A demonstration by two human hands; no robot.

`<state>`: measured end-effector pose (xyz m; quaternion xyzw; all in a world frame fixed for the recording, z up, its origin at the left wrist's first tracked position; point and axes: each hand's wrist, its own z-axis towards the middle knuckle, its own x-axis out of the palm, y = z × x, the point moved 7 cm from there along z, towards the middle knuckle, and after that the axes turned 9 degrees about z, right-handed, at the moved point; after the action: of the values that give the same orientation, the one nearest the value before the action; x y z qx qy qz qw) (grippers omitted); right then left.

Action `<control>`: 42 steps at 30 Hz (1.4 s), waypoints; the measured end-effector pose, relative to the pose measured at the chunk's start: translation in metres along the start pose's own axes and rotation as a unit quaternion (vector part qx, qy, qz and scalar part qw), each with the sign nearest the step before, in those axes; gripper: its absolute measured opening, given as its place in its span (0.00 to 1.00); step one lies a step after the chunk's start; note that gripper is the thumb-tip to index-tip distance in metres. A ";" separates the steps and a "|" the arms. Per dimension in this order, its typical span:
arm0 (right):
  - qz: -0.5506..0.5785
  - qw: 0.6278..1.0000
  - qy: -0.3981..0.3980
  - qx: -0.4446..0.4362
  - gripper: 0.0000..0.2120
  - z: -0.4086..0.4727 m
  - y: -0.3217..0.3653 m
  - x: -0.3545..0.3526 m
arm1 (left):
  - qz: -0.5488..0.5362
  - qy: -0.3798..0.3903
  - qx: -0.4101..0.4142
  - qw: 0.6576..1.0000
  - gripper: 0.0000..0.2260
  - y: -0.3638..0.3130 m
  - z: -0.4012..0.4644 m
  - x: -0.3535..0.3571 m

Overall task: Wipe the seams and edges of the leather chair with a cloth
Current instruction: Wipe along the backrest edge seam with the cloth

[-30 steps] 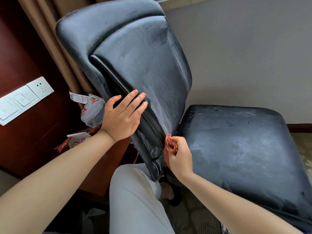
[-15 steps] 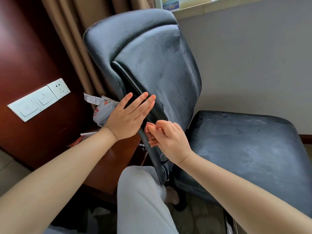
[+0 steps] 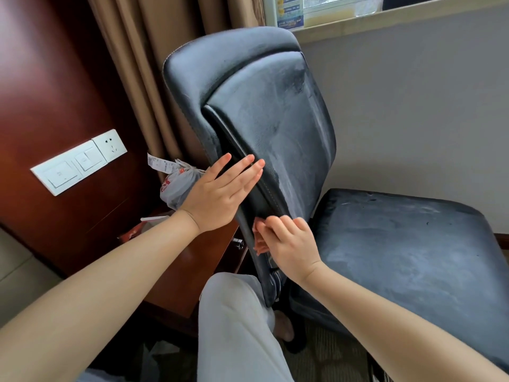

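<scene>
dark blue-grey chair [image 3: 275, 111], orange-pink cloth [image 3: 259, 244], brown curtain [image 3: 154, 64]

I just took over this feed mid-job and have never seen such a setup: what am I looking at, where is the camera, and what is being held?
There is no machine here: a person works with two bare hands. The single picture comes from a wide-angle camera worn on the head, looking forward and down, so both forearms reach in from the bottom. The left hand lies flat with straight fingers on the side edge of the chair back, steadying it. The right hand has its grip on an orange cloth, pressed against the lower seam of that edge. The chair seat is to the right. Behind the left hand, a tied plastic bag sits on a wooden cabinet, below wall switches.
</scene>
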<state>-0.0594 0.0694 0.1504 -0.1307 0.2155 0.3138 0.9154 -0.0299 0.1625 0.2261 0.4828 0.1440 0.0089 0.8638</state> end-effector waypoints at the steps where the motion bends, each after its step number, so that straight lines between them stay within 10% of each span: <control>1: 0.003 1.000 -0.020 0.010 0.13 0.012 -0.001 -0.008 | 0.000 -0.006 -0.008 1.000 0.22 0.003 0.000 -0.002; 12: -0.073 0.992 0.076 -0.063 0.11 -0.017 0.013 0.013 | 0.021 -0.003 -0.097 0.995 0.21 0.011 -0.016 -0.024; 19: -0.028 0.997 -0.070 -0.001 0.10 0.055 0.002 -0.041 | 0.005 0.053 -0.190 0.980 0.22 0.021 -0.025 -0.026; 29: -0.078 0.989 0.081 -0.097 0.11 -0.009 0.011 0.010 | -0.064 0.052 -0.228 0.970 0.23 0.020 -0.031 -0.024; 36: -0.017 0.996 -0.081 -0.020 0.12 0.053 0.001 -0.036 | -0.134 0.033 -0.278 0.950 0.24 0.011 -0.037 -0.025; 42: -0.028 0.995 0.053 -0.077 0.18 -0.003 0.009 0.006 | -0.163 0.047 -0.288 0.943 0.23 0.003 -0.040 -0.024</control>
<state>-0.0617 0.0785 0.1442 -0.2235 0.2349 0.2963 0.8984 -0.0627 0.1934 0.2146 0.1823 0.2525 -0.0677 0.9479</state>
